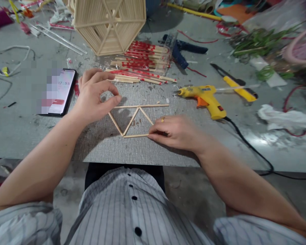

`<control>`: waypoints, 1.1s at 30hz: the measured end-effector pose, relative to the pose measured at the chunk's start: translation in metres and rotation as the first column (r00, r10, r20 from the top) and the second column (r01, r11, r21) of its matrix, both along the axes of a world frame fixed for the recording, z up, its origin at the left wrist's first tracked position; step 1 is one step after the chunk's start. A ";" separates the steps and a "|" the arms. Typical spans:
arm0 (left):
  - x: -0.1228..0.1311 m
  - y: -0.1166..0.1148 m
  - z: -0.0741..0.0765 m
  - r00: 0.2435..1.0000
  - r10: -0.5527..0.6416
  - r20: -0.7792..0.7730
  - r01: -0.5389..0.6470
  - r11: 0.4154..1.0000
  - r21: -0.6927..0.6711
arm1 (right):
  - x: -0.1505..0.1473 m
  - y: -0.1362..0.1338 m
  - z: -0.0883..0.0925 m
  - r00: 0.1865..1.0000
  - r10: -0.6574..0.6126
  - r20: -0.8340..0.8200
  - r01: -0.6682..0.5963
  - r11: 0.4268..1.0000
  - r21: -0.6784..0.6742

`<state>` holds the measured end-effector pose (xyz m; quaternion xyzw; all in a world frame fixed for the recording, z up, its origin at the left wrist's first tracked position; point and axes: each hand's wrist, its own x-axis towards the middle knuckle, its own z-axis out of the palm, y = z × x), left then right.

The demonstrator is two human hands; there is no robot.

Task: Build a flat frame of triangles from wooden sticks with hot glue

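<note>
A flat frame of thin wooden sticks [132, 120] lies on the grey table, with triangles joined inside it. My left hand [93, 93] curls over the frame's top-left corner, thumb and forefinger pinched at the end of the top stick. My right hand [174, 131] lies knuckles up at the lower right corner, fingertips pressed together on the end of the bottom stick; a gold ring shows on one finger.
Loose chopsticks in red wrappers [142, 63] lie behind the frame, below a hexagonal stick-built piece [109, 23]. A yellow glue gun [206, 98] with a black cord rests at right, near a yellow-handled knife [236, 85]. A phone [57, 92] lies at left.
</note>
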<state>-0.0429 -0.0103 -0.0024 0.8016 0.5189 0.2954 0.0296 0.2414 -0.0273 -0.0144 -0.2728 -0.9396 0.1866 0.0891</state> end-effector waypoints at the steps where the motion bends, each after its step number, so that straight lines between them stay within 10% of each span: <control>1: -0.001 0.001 -0.001 1.000 0.001 0.004 -0.001 1.000 0.002 | 0.000 0.000 0.000 1.000 0.005 -0.007 -0.006 1.000 -0.014; 24: -0.006 0.008 -0.019 0.997 -0.015 -0.078 0.018 0.999 0.031 | 0.002 -0.001 0.002 0.989 0.092 -0.118 -0.101 0.992 -0.075; 33: -0.002 0.009 -0.011 0.998 0.047 -0.032 -0.049 0.996 -0.076 | 0.006 0.011 0.004 0.858 -0.436 -0.273 0.402 0.899 -0.173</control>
